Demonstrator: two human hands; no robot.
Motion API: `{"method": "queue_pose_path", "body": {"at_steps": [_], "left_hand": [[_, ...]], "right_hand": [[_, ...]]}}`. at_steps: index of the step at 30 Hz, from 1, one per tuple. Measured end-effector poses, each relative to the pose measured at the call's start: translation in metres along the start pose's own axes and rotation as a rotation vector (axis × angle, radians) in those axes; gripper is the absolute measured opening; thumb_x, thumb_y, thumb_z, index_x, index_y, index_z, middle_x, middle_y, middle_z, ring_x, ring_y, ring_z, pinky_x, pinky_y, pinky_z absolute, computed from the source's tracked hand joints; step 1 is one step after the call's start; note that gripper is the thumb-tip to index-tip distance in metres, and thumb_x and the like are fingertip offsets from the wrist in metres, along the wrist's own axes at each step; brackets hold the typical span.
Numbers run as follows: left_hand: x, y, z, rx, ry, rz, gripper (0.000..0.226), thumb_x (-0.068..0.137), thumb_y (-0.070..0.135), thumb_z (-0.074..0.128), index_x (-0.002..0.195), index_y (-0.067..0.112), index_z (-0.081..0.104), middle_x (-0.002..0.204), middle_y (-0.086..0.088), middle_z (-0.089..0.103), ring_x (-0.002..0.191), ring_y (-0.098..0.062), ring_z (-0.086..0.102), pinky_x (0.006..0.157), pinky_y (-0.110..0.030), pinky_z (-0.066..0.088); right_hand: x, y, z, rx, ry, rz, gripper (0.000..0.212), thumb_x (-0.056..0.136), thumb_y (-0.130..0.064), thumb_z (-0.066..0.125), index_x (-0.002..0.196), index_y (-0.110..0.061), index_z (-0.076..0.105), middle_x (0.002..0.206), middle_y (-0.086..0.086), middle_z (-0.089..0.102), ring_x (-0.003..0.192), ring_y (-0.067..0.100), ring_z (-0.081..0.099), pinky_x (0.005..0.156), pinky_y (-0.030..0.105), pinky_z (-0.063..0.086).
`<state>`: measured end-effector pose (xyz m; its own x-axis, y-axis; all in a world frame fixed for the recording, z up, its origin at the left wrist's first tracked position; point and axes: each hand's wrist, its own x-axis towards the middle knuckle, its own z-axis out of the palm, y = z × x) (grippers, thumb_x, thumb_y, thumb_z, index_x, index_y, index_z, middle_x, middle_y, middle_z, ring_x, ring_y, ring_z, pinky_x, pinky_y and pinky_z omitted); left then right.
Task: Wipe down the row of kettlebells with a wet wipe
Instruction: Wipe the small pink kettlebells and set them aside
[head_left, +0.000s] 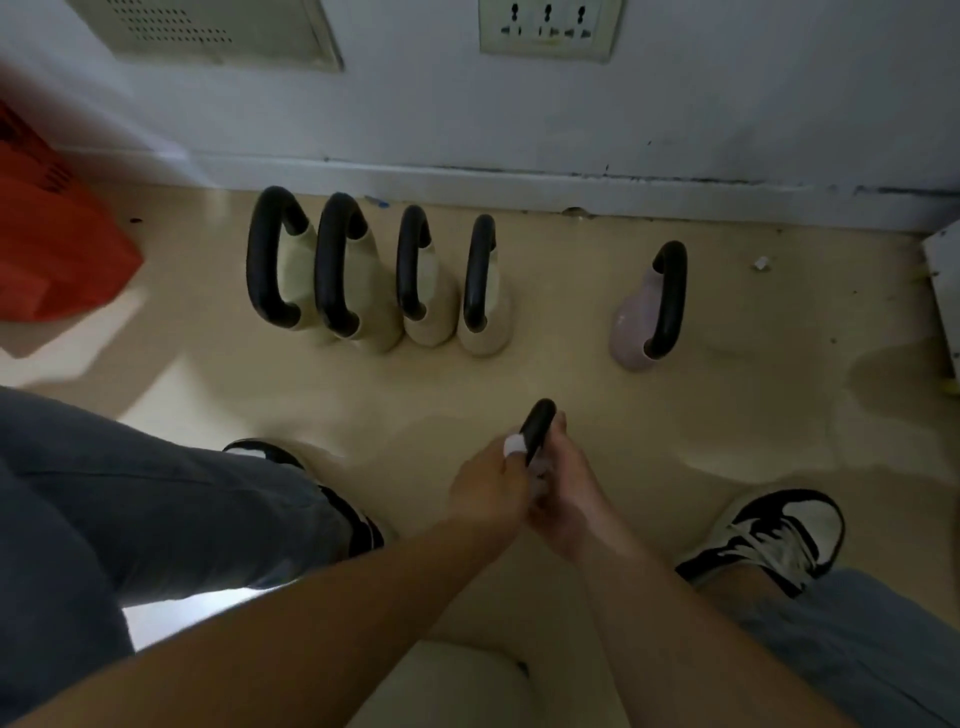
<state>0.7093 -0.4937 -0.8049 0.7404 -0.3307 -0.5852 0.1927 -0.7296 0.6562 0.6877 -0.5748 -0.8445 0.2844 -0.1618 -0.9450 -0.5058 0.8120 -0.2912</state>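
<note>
While both hands meet low at centre frame, left hand (491, 488) pinches the wet wipe (515, 446), a small white wad pressed on the black handle of the held kettlebell (537, 428). Right hand (563, 501) grips that kettlebell from the right, fingers curled up against the handle; the bell's body is mostly hidden under the hands, colour unclear. It sits out on the floor (675, 415), well apart from the row, between the two black-and-white sneakers (769, 535). Row is along the wall (727, 104): four cream kettlebells (379, 291) upright and packed close, neighbours touching or nearly, black handles edge-on to camera. Lilac kettlebell (636, 322) stands apart to their right, with a gap between it and the cream ones. Red bag or box (52, 249) at far left, blurred. Socket plate (548, 28) and vent panel (208, 31) on the wall above. Person wears jeans (156, 519), knees spread either side of the arms.
</note>
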Motion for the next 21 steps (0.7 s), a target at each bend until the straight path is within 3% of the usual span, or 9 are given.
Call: {"method": "queue_pose_path", "body": {"at_steps": [2, 4, 6, 10, 12, 14, 17, 20, 21], "left_hand": [[0.030, 0.036, 0.007, -0.151, -0.060, -0.127, 0.045, 0.104, 0.039, 0.030, 0.105, 0.013, 0.066, 0.095, -0.011, 0.070, 0.081, -0.026, 0.065, 0.076, -0.035, 0.053], [0.038, 0.054, 0.009, -0.197, -0.054, -0.164, 0.043, 0.104, 0.037, 0.034, 0.106, 0.009, 0.065, 0.092, -0.013, 0.068, 0.079, -0.027, 0.062, 0.075, -0.034, 0.050], [0.021, 0.038, 0.004, -0.011, -0.049, -0.021, 0.041, 0.104, 0.042, 0.032, 0.110, 0.018, 0.065, 0.097, -0.005, 0.069, 0.087, -0.023, 0.063, 0.076, -0.031, 0.049], [-0.044, -0.041, -0.023, 0.091, -0.029, 0.177, 0.042, 0.101, 0.057, 0.024, 0.120, 0.047, 0.060, 0.100, 0.013, 0.069, 0.084, -0.003, 0.062, 0.069, -0.024, 0.051], [-0.042, -0.051, -0.032, 0.272, -0.062, 0.191, 0.044, 0.103, 0.053, 0.026, 0.122, 0.037, 0.062, 0.096, 0.006, 0.070, 0.083, -0.015, 0.064, 0.074, -0.034, 0.056], [-0.026, -0.033, -0.047, 0.454, -0.115, 0.149, 0.045, 0.104, 0.049, 0.028, 0.095, 0.026, 0.065, 0.081, -0.001, 0.067, 0.075, -0.023, 0.064, 0.072, -0.038, 0.056], [-0.012, -0.005, -0.077, 0.248, -0.208, 0.074, 0.048, 0.102, 0.048, 0.037, 0.079, 0.018, 0.067, 0.075, -0.004, 0.073, 0.073, -0.023, 0.071, 0.078, -0.042, 0.059], [-0.017, 0.013, -0.097, -0.078, -0.179, 0.012, 0.045, 0.100, 0.051, 0.045, 0.094, 0.014, 0.069, 0.091, -0.008, 0.073, 0.085, -0.024, 0.071, 0.081, -0.040, 0.057], [-0.020, 0.018, -0.099, -0.185, -0.177, -0.043, 0.042, 0.099, 0.052, 0.048, 0.098, 0.016, 0.069, 0.094, -0.008, 0.073, 0.089, -0.024, 0.071, 0.083, -0.039, 0.057]], "right_hand": [[-0.001, 0.001, -0.008, 0.011, -0.135, -0.016, 0.064, 0.098, -0.074, 0.038, 0.127, -0.026, 0.068, 0.118, 0.006, 0.072, 0.105, 0.025, 0.065, 0.074, 0.033, 0.041], [-0.002, -0.004, -0.018, 0.059, -0.145, -0.033, 0.052, 0.099, -0.068, 0.045, 0.113, -0.026, 0.072, 0.107, 0.005, 0.071, 0.093, 0.022, 0.064, 0.073, 0.034, 0.044], [0.003, -0.002, -0.018, 0.066, -0.105, -0.072, 0.047, 0.101, -0.061, 0.047, 0.111, -0.020, 0.067, 0.104, 0.007, 0.067, 0.088, 0.024, 0.063, 0.075, 0.040, 0.050], [-0.004, -0.006, -0.011, 0.088, -0.088, -0.002, 0.076, 0.095, -0.072, 0.048, 0.139, -0.012, 0.057, 0.136, 0.015, 0.062, 0.122, 0.033, 0.061, 0.084, 0.046, 0.058], [-0.014, -0.010, -0.010, 0.053, -0.096, 0.024, 0.078, 0.095, -0.073, 0.048, 0.142, -0.011, 0.056, 0.142, 0.015, 0.059, 0.125, 0.033, 0.060, 0.072, 0.041, 0.057], [-0.020, -0.014, -0.009, 0.062, -0.076, 0.017, 0.076, 0.097, -0.070, 0.048, 0.141, -0.009, 0.055, 0.142, 0.016, 0.058, 0.117, 0.033, 0.061, 0.073, 0.041, 0.056], [-0.028, -0.015, -0.006, -0.074, 0.033, -0.041, 0.070, 0.093, -0.070, 0.056, 0.128, -0.010, 0.063, 0.131, 0.014, 0.066, 0.113, 0.034, 0.065, 0.096, 0.046, 0.057], [-0.038, -0.024, -0.013, -0.374, 0.405, -0.363, 0.046, 0.092, -0.059, 0.060, 0.096, -0.013, 0.064, 0.108, 0.013, 0.072, 0.096, 0.033, 0.068, 0.088, 0.042, 0.057], [-0.045, -0.032, -0.014, -0.365, 0.424, -0.460, 0.041, 0.090, -0.056, 0.062, 0.090, -0.015, 0.062, 0.103, 0.014, 0.073, 0.089, 0.031, 0.069, 0.086, 0.046, 0.059]]}}
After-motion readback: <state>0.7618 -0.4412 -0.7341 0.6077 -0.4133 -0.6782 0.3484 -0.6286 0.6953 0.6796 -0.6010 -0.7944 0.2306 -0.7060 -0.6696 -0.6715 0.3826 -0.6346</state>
